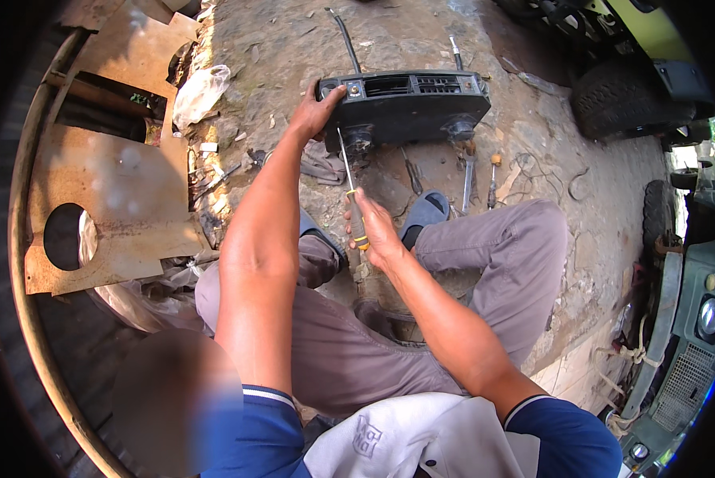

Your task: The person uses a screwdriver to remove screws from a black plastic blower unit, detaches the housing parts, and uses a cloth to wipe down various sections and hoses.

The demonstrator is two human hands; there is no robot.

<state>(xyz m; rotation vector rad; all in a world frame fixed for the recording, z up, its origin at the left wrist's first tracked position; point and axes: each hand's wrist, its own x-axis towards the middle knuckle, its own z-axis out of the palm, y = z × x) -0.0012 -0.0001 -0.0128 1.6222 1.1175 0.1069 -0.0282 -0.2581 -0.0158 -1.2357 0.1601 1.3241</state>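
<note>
While right fingers [375, 217] grip screwdriver [358, 225] at panel [413, 119], shirt [469, 434] shows lettering [366, 436].

A shirt [469, 430] with a pale grey front and short blue sleeves [569, 438] is worn. The sleeves are edged with a thin white line [267, 393]. A dark mark [365, 436] is put on the front, near a small dark button [430, 463]. Grey-purple trousers [501, 247] and blue-grey slippers [428, 211] are worn too.

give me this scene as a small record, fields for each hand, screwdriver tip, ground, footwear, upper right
left hand: grips left end of black vent box
right hand: holds yellow-and-grey screwdriver
screwdriver tip: near the box's left end; contact unclear
ground: wrench on the box's near side
footwear: blue sandals
upper right: dark tire
</note>
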